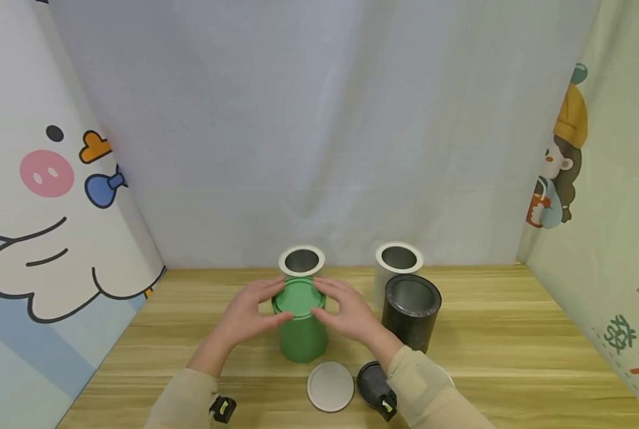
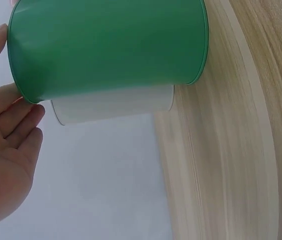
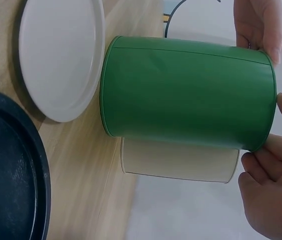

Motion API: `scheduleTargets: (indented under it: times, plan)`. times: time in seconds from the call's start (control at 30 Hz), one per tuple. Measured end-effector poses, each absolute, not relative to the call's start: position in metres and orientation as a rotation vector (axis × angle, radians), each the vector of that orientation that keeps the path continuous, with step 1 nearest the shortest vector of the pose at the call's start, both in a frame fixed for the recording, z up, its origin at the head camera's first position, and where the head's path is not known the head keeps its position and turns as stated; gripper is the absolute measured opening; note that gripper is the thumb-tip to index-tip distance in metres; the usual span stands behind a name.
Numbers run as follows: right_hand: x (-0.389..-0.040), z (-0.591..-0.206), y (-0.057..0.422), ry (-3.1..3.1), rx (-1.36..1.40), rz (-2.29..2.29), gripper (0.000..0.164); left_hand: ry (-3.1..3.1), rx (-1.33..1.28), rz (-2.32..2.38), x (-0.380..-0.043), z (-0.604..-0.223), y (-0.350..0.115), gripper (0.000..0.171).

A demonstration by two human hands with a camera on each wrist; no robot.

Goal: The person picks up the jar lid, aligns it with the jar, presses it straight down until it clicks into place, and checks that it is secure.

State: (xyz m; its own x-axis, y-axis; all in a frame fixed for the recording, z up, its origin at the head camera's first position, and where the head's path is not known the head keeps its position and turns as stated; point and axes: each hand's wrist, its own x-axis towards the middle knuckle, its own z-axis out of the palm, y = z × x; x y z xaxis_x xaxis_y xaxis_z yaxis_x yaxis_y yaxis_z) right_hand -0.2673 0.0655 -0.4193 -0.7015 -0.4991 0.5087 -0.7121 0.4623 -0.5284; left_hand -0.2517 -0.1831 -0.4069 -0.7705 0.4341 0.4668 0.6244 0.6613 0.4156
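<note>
A green cylindrical canister [image 1: 303, 344] stands upright on the wooden table, topped by a green lid [image 1: 299, 297]. My left hand [image 1: 245, 314] holds the lid's rim from the left, thumb at the front and fingers toward the back. From the right, my right hand [image 1: 350, 311] holds the same rim in a mirrored way. In the right wrist view, fingertips of both hands touch the top edge of the green canister [image 3: 185, 92]. The lid appears to sit level on the canister; whether it is fully pressed down I cannot tell.
Behind the green canister stands a lidless white canister [image 1: 283, 263]. Another lidless white canister [image 1: 382, 286] and a lidless black canister [image 1: 409, 325] stand to the right. A white lid [image 1: 330, 387] and a black lid [image 1: 371, 381] lie in front, the black one partly hidden by my right arm.
</note>
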Motion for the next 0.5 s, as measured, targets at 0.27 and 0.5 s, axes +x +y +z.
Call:
scheduleTargets:
  times: [0.27,0.5]
  plan:
    - [-0.267,-0.413,0.066,-2.431,1.055,1.028,0.048,-2.54,-0.876,-0.76,-0.252,-0.401,-0.188,0.057]
    - [-0.272,-0.404,0.063,-2.439,1.125,0.893,0.047,-2.506,-0.962,-0.652,-0.253,-0.39,-0.191,0.053]
